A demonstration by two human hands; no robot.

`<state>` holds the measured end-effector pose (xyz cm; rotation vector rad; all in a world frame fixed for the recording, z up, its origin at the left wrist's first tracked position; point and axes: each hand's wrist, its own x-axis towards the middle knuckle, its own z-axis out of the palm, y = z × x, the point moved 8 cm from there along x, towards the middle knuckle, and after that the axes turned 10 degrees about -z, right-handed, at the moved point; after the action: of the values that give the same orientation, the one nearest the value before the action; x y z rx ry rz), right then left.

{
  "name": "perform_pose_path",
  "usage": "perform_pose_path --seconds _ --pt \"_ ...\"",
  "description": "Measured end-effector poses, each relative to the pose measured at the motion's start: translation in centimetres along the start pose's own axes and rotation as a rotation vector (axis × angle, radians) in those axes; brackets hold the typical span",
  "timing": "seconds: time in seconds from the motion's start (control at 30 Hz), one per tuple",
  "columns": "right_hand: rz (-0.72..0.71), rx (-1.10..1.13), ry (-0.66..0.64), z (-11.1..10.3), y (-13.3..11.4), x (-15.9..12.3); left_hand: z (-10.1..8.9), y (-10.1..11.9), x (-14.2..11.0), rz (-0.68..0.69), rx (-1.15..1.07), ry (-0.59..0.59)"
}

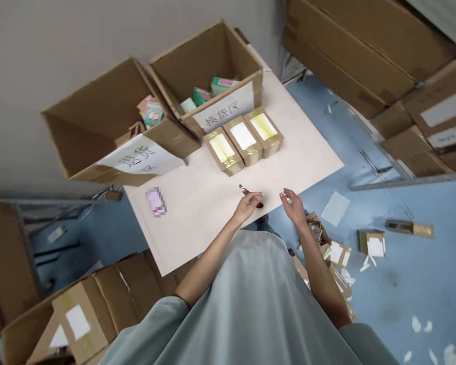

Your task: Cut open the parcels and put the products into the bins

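My left hand (248, 207) is over the front edge of the white table, its fingers loosely curved and apart. Beneath and beside these fingers lies a red and black utility knife (244, 190), blade end pointing away from me; part of its handle is covered. To the right, my right hand (293, 207) is raised at the table edge, thumb and index fingertips close together. A tiny white speck shows at those tips, too small to name. Three small taped cardboard boxes (243, 137) with white labels stand in a row beyond my hands.
Two large open cartons (228, 109) (155, 152) with handwritten signs hold small packages at the table's back. A blurred purple item (156, 202) lies at left on the table (190, 218). Opened boxes (338, 253) and paper scraps litter the blue floor. Large cartons (365, 45) are stacked right.
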<state>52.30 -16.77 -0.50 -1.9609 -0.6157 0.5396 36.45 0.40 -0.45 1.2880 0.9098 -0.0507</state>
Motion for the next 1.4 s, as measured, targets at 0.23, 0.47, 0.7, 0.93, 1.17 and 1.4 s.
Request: perform_pose_path --seconds 0.23,0.47,0.7,0.93,1.17,1.4 --pt "-0.411 -0.081 -0.41 14.4 -9.1 12.2 -10.1 -1.1 -2.9 -0.108 -0.187 0.414" --pt "-0.656 -0.399 -0.624 26.1 -16.3 24.6 -12.4 -1.5 -3.0 -0.2 -0.3 0.521" --pt "-0.634 -0.511 -0.818 31.3 -16.1 29.8 -9.5 0.1 2.3 -0.196 -0.505 0.487" --pt "-0.539 -0.533 -0.807 31.2 -15.4 26.0 -10.1 -3.6 1.6 -0.283 -0.746 0.539" --pt "-0.435 -0.678 -0.838 31.9 -16.3 16.8 -13.7 -7.5 0.8 -0.429 -0.825 0.723" --pt "-0.508 -0.685 -0.761 31.2 -16.9 13.2 -19.8 -11.8 -4.3 -0.445 -0.663 0.988"
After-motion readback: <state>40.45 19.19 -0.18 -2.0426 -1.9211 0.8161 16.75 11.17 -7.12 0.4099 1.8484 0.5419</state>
